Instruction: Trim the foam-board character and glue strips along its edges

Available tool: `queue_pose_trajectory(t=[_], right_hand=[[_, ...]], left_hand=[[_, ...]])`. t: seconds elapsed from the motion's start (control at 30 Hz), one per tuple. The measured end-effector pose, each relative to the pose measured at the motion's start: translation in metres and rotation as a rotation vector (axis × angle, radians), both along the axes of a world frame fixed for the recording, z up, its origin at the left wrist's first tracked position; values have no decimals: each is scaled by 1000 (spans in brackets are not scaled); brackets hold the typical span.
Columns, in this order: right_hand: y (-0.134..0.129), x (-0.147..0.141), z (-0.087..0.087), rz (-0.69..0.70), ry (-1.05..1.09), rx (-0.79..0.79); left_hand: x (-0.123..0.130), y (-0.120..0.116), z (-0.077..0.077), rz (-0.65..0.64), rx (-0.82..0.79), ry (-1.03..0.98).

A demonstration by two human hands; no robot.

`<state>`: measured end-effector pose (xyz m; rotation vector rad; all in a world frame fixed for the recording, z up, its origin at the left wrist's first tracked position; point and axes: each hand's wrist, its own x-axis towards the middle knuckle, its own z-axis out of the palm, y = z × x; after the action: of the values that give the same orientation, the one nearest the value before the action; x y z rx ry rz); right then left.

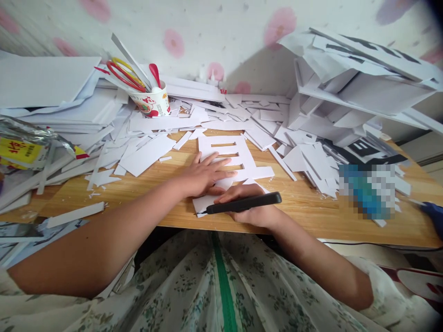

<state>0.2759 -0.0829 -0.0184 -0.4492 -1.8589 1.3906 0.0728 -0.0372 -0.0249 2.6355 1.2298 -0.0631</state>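
On the wooden table lies a white board cut-out [246,156] with several slots, its lower end near the table's front edge. My left hand [204,176] rests flat on its left side, fingers spread. My right hand [247,205] is wrapped round a black-handled cutting tool [254,202], held low and nearly level. The tool's tip points left and meets the left corner of the white piece [205,206] by the front edge. My right fingers partly cover that piece, so I cannot tell whether it joins the slotted board.
White scraps [148,154] lie heaped behind and on both sides. A paper cup [154,101] with scissors and a red spoon stands at the back left. Stacked boards [44,83] are at left, a white board structure [367,92] at right, and a foil packet [24,150] far left.
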Motion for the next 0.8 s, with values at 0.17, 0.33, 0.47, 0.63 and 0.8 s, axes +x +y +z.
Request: queue_pose_trajectory(t=[0.17, 0.33, 0.47, 0.63, 0.8], right_hand=[[3, 4, -8, 12, 20, 11], [5, 6, -11, 17, 29, 5], [7, 7, -13, 45, 61, -11], [10, 10, -18, 57, 53, -21], [13, 15, -21, 66, 62, -37]], left_hand=[[2, -1, 8, 13, -46, 38], [1, 1, 5, 12, -29, 36], [0, 2, 0, 3, -18, 23], [0, 2, 0, 1, -12, 32], [0, 3, 0, -8, -1, 32]])
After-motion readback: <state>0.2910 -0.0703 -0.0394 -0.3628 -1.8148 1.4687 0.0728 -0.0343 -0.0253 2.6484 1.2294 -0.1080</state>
